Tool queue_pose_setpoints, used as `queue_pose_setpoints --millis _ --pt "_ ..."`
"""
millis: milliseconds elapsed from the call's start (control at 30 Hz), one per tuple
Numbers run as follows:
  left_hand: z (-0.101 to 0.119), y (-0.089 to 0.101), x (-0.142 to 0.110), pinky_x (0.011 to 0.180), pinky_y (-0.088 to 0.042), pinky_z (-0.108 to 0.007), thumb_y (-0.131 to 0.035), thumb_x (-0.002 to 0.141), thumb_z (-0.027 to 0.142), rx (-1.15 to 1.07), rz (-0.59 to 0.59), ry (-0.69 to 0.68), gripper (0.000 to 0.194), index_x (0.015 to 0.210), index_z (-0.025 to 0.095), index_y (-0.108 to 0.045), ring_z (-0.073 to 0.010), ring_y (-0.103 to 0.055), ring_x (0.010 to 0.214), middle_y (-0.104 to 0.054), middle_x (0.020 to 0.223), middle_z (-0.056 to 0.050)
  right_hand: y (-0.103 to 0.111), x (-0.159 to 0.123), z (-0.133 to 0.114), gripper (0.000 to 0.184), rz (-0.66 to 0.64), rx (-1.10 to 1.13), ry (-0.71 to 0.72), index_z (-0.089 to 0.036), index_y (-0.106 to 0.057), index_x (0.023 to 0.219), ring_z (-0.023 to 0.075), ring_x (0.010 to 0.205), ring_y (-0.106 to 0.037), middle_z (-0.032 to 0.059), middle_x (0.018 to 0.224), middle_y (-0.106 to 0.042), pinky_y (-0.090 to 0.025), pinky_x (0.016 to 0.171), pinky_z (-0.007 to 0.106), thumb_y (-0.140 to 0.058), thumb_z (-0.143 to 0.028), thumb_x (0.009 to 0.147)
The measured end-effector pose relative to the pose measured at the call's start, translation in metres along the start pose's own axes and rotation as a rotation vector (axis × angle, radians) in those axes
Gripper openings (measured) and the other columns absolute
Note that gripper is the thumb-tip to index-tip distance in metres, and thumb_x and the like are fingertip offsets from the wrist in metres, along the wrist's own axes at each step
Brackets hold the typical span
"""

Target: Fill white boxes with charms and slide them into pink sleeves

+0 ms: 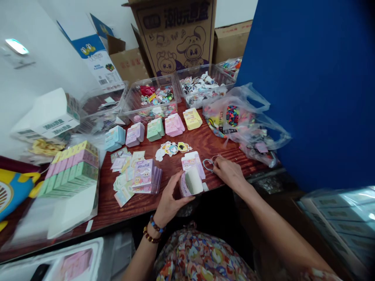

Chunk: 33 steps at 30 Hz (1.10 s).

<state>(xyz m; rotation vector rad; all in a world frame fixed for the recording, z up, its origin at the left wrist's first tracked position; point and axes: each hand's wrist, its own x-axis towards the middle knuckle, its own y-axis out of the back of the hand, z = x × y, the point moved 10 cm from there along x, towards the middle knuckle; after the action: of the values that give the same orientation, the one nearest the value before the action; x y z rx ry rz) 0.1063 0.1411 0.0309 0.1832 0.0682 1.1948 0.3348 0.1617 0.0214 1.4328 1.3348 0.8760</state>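
Two hands over a reddish wooden table (117, 207): left hand (172, 199) curled around a small pastel carton (190, 184) (bead bracelets (152, 229) on that wrist). Right hand (230, 171) nearly closed, pinching a thin cord loop (208, 164).

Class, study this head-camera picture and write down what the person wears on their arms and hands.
The left hand has two beaded bracelets at the wrist: a blue strand and a brown strand. The right hand shows no bracelet. Neither hand wears gloves, both forearms are bare, and a multicoloured floral garment shows below them.
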Motion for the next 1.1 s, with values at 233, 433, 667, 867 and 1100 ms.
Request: queue_pose_setpoints --millis 233,433,667,867,1100 --pt "0.004 -0.007 -0.003 0.120 -0.024 -0.049 -0.082 0.071 0.028 0.063 -0.084 -0.015 0.076 0.139 0.032 -0.049 -0.0302 -0.042 0.138 -0.049 0.147 -0.006 0.018 0.014 0.023 0.040 0.076 -0.006 -0.036 -0.022 -0.058 0.115 0.0280 0.092 -0.067 0.0106 0.118 -0.060 -0.042 0.069 0.033 -0.053 -0.052 0.090" --pt "0.001 -0.009 0.000 0.119 -0.027 -0.047 -0.079 0.075 0.031 0.228 -0.074 -0.056 0.074 0.141 0.031 -0.045 -0.0291 -0.042 0.138 -0.048 0.147 -0.007 -0.003 0.028 0.013 0.015 -0.012 0.097 0.075 -0.017 -0.063 0.099 0.0248 0.095 -0.066 0.0117 0.107 -0.065 -0.043 0.073 0.029 -0.056 -0.025 0.089" --pt "0.012 -0.004 0.010 0.109 -0.040 -0.046 -0.076 0.077 0.026 0.542 0.032 -0.157 0.065 0.135 0.027 -0.047 -0.0268 -0.051 0.124 -0.056 0.131 -0.008 0.010 0.024 0.016 0.015 -0.052 0.688 0.073 -0.020 -0.055 0.076 0.0115 0.041 -0.051 -0.0040 0.054 -0.056 -0.035 0.043 0.022 -0.058 -0.032 0.083" --pt "0.019 -0.014 0.019 0.102 -0.046 -0.047 -0.077 0.076 0.029 0.802 0.065 -0.167 0.064 0.131 0.021 -0.046 -0.0279 -0.052 0.113 -0.057 0.121 -0.009 0.051 0.007 -0.012 0.019 -0.117 0.906 0.171 -0.020 -0.055 0.078 0.0084 0.038 -0.045 -0.0052 0.059 -0.056 -0.032 0.037 0.020 -0.062 -0.038 0.078" --pt "0.025 -0.034 0.021 0.097 -0.049 -0.046 -0.077 0.076 0.028 0.828 -0.039 -0.119 0.065 0.131 0.018 -0.045 -0.0285 -0.053 0.109 -0.056 0.117 -0.010 0.063 0.001 -0.060 0.007 -0.040 0.430 0.404 -0.015 -0.065 0.075 0.0113 0.061 -0.055 0.0013 0.068 -0.065 -0.034 0.055 0.021 -0.059 -0.014 0.078"
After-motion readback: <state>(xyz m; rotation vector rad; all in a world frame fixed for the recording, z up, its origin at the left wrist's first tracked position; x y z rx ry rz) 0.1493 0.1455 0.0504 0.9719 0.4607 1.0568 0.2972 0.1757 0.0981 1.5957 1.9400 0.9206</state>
